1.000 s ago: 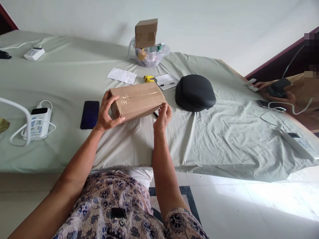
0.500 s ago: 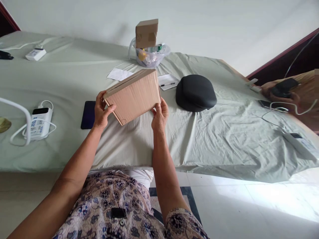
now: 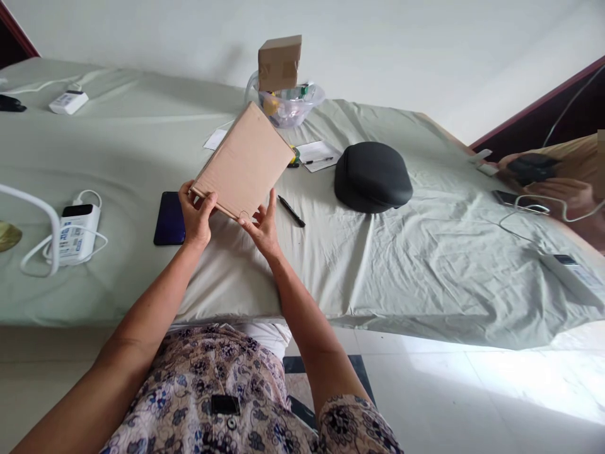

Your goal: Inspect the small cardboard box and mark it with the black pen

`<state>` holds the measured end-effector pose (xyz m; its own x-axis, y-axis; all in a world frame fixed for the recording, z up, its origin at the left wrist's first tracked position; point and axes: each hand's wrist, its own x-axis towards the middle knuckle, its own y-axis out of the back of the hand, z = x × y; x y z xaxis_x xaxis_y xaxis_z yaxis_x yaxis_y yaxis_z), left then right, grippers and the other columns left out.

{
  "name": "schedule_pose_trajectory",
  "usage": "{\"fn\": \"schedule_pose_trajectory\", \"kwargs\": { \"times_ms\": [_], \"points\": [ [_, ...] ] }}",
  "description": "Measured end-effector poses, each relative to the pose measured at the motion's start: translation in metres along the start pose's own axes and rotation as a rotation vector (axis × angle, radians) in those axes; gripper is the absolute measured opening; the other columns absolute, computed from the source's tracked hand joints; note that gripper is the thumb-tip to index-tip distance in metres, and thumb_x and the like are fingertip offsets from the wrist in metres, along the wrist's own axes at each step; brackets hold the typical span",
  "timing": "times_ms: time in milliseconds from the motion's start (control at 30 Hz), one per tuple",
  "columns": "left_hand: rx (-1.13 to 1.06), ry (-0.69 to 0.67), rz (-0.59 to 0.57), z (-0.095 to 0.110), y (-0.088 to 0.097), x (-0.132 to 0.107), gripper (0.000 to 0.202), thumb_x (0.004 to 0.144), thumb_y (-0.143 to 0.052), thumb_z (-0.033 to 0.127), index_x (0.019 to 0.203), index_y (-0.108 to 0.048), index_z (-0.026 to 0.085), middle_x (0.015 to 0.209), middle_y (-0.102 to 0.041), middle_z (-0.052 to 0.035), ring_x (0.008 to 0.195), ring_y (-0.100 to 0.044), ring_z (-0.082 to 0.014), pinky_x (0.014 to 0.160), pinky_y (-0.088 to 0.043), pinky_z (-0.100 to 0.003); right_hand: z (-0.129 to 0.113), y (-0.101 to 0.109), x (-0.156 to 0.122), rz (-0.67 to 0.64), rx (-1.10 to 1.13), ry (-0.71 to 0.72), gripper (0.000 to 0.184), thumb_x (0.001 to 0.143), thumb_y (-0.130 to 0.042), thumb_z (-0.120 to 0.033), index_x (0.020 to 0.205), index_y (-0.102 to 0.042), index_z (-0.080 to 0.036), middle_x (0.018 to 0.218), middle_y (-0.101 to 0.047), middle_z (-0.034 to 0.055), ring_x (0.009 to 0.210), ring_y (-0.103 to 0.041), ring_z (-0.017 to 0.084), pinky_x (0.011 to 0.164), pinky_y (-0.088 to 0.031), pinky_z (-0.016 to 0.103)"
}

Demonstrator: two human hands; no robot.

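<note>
A flat brown cardboard box [image 3: 246, 164] is held tilted above the cloth-covered table, its broad plain face toward me. My left hand [image 3: 197, 217] grips its lower left corner, thumb on the face and fingers behind. At the bottom edge, my right hand [image 3: 263, 228] pinches the box with the thumb in front; its other fingers reach up behind. A black pen [image 3: 292, 211] lies on the cloth just right of that hand. Beside my left hand rests a dark blue phone [image 3: 169, 219]. The underside of the box is hidden.
Behind the box stands a clear plastic basket [image 3: 293, 113] with a smaller cardboard box [image 3: 280, 63] on it. A black case [image 3: 373, 176] and a paper with a pen [image 3: 317, 154] lie to the right. White power banks [image 3: 78, 233] and cables are at left. Another person's hand [image 3: 562, 189] is far right.
The box has turned, its right end swinging up and away. My right hand has shifted left from its right end to the bottom edge. The pen on the cloth has come into view.
</note>
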<state>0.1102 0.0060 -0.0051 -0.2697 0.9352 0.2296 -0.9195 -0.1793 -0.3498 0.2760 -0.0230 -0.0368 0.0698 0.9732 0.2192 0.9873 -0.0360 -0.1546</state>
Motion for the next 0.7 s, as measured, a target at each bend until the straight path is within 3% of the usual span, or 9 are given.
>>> {"fn": "schedule_pose_trajectory", "kwargs": {
  "times_ms": [167,367,533,700],
  "points": [
    [-0.004,0.025,0.017,0.000,-0.001,-0.002,0.085,0.061,-0.092,0.062,0.126,-0.046,0.032,0.134,-0.059,-0.0092,0.126,-0.060,-0.0287,0.092,-0.062,-0.042,-0.002,-0.001,-0.002,-0.044,-0.010,-0.014,0.138,0.066,-0.086,-0.071,0.166,0.004,-0.041,0.160,-0.046,0.0145,0.115,-0.068,0.028,0.081,-0.067,0.041],
    [0.007,-0.017,-0.017,-0.005,0.002,0.002,0.089,0.061,-0.093,0.063,0.130,-0.046,0.032,0.136,-0.059,-0.0093,0.128,-0.061,-0.0285,0.106,-0.057,-0.046,0.000,0.002,0.000,-0.052,0.009,-0.040,0.141,0.063,-0.089,-0.068,0.166,0.004,-0.040,0.157,-0.049,0.0146,0.101,-0.072,0.023,0.075,-0.066,0.036],
    [0.066,-0.048,-0.045,-0.010,0.009,0.007,0.088,0.067,-0.088,0.067,0.135,-0.045,0.031,0.138,-0.059,-0.0113,0.129,-0.062,-0.0304,0.106,-0.058,-0.048,-0.006,0.006,0.001,-0.078,0.001,-0.031,0.142,0.061,-0.089,-0.070,0.166,0.002,-0.043,0.157,-0.051,0.0141,0.092,-0.072,0.021,0.070,-0.064,0.034],
    [0.214,-0.233,-0.076,-0.013,0.012,0.010,0.088,0.071,-0.083,0.071,0.141,-0.046,0.032,0.149,-0.052,-0.0121,0.136,-0.057,-0.0316,0.113,-0.053,-0.049,-0.005,0.011,0.002,-0.078,-0.069,-0.040,0.137,0.062,-0.088,-0.071,0.167,-0.006,-0.039,0.148,-0.060,0.0135,0.089,-0.074,0.022,0.073,-0.065,0.037]
  ]
}}
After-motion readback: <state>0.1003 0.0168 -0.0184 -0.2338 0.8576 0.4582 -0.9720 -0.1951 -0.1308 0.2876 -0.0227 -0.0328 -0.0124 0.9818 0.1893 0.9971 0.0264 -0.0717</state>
